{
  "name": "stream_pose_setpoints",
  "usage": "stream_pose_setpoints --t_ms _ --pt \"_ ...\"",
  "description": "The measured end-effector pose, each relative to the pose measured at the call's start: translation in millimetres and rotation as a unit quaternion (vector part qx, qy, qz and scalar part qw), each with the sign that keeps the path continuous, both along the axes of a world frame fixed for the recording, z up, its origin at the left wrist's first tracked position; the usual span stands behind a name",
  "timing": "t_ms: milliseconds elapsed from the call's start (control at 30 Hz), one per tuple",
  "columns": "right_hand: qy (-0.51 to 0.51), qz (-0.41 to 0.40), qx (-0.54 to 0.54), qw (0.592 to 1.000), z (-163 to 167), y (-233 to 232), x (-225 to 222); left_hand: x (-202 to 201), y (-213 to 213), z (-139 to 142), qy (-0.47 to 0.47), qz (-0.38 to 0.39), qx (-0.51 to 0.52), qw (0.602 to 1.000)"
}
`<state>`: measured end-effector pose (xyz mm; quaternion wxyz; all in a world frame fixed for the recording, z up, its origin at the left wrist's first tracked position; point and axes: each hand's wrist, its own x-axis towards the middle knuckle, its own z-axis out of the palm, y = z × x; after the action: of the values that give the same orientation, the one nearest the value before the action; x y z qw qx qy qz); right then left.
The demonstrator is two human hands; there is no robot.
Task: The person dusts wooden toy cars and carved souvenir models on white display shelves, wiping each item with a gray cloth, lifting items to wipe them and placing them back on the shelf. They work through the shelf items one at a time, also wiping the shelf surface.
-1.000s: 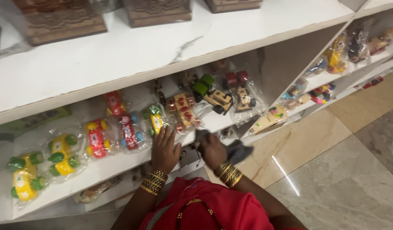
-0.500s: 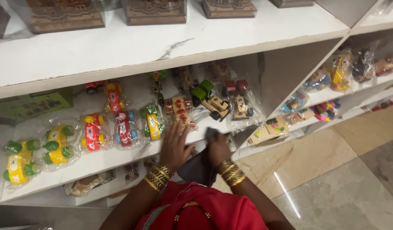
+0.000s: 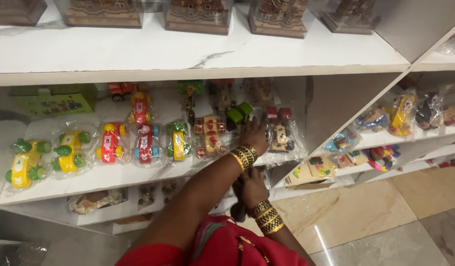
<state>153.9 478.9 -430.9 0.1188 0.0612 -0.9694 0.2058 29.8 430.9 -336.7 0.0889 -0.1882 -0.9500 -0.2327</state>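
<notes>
Left hand (image 3: 254, 135) reaches across the shelf (image 3: 89, 180), fingers spread on a bagged toy truck (image 3: 279, 135) just right; right hand (image 3: 252, 189), lower, clamps a dark cloth (image 3: 238, 209).

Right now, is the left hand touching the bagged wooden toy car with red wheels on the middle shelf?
Touching. The head view shows the left hand reaching across, its fingers laid on the plastic bag of the wooden toy car with red wheels.
</notes>
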Motion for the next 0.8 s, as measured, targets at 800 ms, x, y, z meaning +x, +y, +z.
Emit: stream_pose_setpoints --t_ms 800 --pt "0.164 -0.014 -0.184 0.969 73.6 73.1 -79.8 55.6 -49.8 -74.7 0.051 0.044 0.16 0.985"
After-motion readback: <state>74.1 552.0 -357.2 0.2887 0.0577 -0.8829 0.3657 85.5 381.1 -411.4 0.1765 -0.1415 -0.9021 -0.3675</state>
